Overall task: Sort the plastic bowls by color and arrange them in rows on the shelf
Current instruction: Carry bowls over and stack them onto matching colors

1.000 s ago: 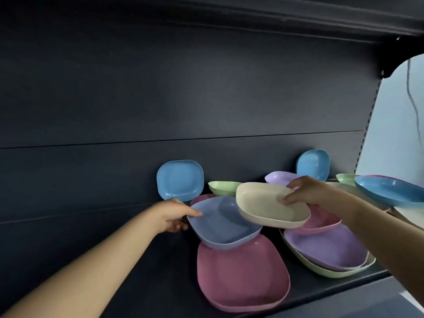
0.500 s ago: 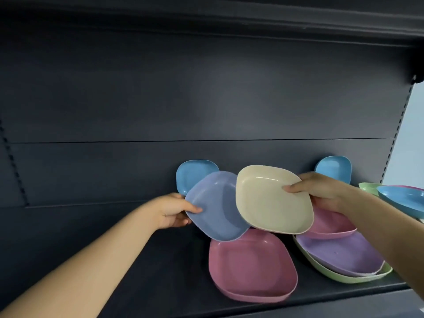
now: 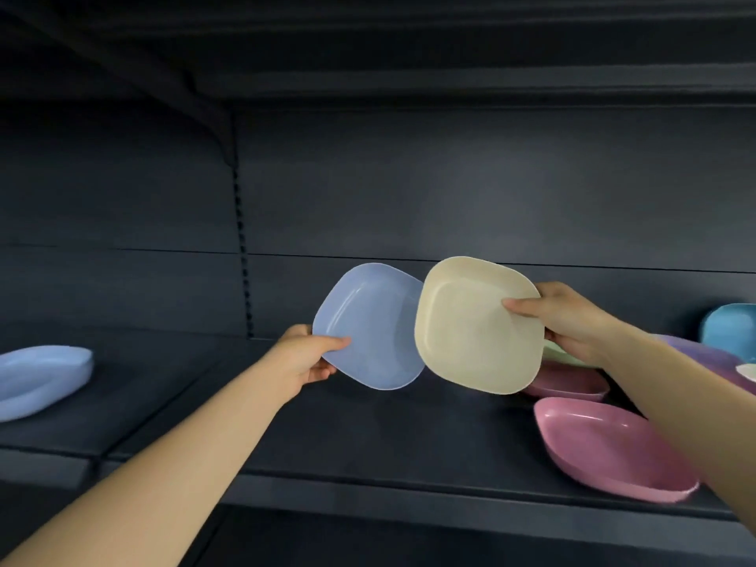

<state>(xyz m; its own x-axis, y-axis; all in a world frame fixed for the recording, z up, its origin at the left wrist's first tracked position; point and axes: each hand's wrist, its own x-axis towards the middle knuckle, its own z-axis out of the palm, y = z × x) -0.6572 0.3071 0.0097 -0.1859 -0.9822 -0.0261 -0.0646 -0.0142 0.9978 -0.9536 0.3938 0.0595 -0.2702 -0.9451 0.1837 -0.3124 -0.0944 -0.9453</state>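
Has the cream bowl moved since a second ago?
Yes. The cream bowl has left the pile, going left and up from the pink bowl.

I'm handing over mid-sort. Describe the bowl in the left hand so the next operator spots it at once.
Start at the dark shelf and find the two bowls held up side by side in front of its back wall. The left hand pinches the periwinkle bowl by its lower left rim. It is bluish, partly overlapped by the cream bowl that the right hand holds.
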